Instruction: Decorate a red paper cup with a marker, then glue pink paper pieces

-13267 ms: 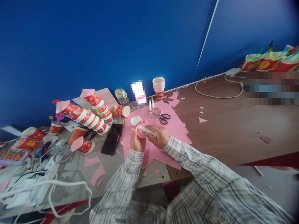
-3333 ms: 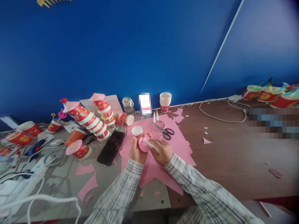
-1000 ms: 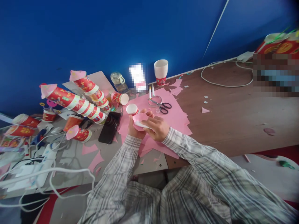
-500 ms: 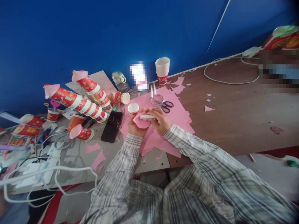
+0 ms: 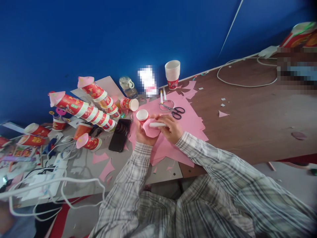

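My left hand (image 5: pixel 143 135) is closed around the edge of a rounded pink paper piece (image 5: pixel 151 132), holding it over the pink sheets. Between the fingers of my right hand (image 5: pixel 172 129) is a white marker-like pen (image 5: pixel 157 124), lying nearly level across the pink piece; its tip touches or hovers just above the paper, I cannot tell which. Right behind my left hand stands a red and white paper cup (image 5: pixel 142 115). Scissors (image 5: pixel 177 112) with black handles lie on the pink sheets (image 5: pixel 189 122), beside a roll of clear tape (image 5: pixel 166 105) and two white pens (image 5: pixel 161 97).
At the left lean two stacked-cup rockets (image 5: pixel 81 107) with pink cones, near a phone (image 5: pixel 120 135) and a power strip (image 5: pixel 55 172) with loose white cables. A stack of cups (image 5: pixel 172 74) and a clear bottle (image 5: pixel 128 86) stand by the wall. Paper scraps (image 5: pixel 106 169) lie about.
The view has shifted slightly, so most things sit a little further right. My hands keep the same hold on the pink piece and the pen.
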The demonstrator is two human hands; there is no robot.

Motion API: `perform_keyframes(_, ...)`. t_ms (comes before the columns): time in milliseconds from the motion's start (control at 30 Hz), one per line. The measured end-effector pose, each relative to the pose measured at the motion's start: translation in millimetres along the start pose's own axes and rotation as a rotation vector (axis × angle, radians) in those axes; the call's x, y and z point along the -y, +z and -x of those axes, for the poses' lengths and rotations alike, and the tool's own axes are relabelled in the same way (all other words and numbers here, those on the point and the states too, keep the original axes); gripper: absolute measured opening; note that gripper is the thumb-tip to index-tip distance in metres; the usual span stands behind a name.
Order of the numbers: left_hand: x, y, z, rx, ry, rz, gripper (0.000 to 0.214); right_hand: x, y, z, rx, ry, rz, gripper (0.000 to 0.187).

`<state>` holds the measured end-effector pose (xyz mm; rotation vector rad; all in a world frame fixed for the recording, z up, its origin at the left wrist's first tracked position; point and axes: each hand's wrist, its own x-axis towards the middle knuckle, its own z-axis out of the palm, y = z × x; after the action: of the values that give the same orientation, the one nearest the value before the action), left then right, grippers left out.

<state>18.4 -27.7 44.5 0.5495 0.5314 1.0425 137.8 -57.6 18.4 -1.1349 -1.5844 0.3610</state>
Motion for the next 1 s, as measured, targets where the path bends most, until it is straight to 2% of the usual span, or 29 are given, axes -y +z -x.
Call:
perform_keyframes(133,3.2,-5.7,0.0,-0.013,0.011,-0.025,0.063,0.9,2.8,1.3,0.035,0.019,-0.025,0.02)
perform_keyframes(300,3.0,-10.8,-1.5,0.031,-0.038,-0.045,0.065,1.8,4.4,2.5,0.092,0.049,-0.062,0.018)
perform_keyframes(533,1.9,-4.8,0.9,0.044,-0.009,-0.03,0.07,-1.5,-1.8,-0.8,0.045,0.002,0.028,0.018)
perform_keyframes(733,4.0,-13.8,-4.3,0.034,-0.008,-0.053,0.053,-0.2,2.3,2.7,-0.008,-0.086,0.175,0.022)
perform_keyframes(900,5.3,-16.4,-5.7,0.027,0.007,-0.051,0.054,1.3,3.5,3.7,-0.039,-0.192,0.264,0.021)
perform_keyframes(1000,5.8,-14.2,-5.3,0.044,0.048,-0.058,0.056,-0.2,3.4,3.7,-0.051,-0.176,0.27,0.023)
